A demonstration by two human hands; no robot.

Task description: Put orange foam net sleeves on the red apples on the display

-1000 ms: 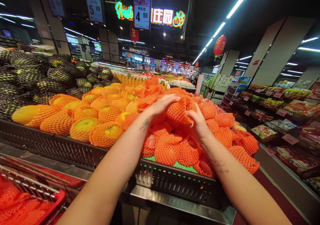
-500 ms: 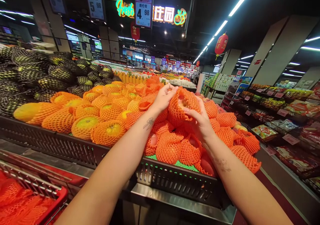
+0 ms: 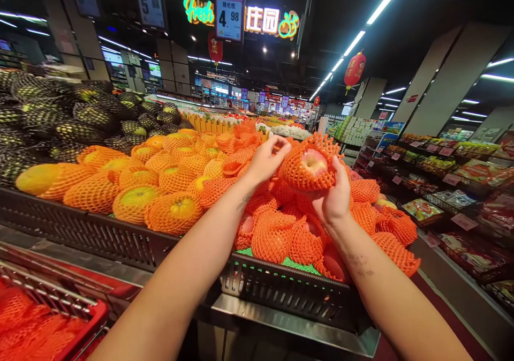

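An apple (image 3: 314,163) sits in an orange foam net (image 3: 295,169), its stem end facing me through the net's opening. My right hand (image 3: 336,195) cups it from below and the right, thumb along the side. Close by on the left is my left hand (image 3: 268,158), its fingers loosely curled with a gap between thumb and forefinger and no item visible in them. Whether its fingertips touch the net I cannot tell. Beneath both hands, more netted apples (image 3: 273,237) are heaped in a black slatted crate (image 3: 281,286) with a green liner (image 3: 300,266).
Netted orange-yellow fruit (image 3: 172,209) lies to the left, with dark-netted fruit (image 3: 96,117) beyond. A red-rimmed cart (image 3: 94,318) holding orange nets stands at the lower left. Shelves of packaged goods (image 3: 474,171) line the right. Price signs (image 3: 228,13) hang overhead.
The netted apple has turned so its stem end shows through the opening. My right hand has shifted beneath and beside it; my left hand has stayed near its left side.
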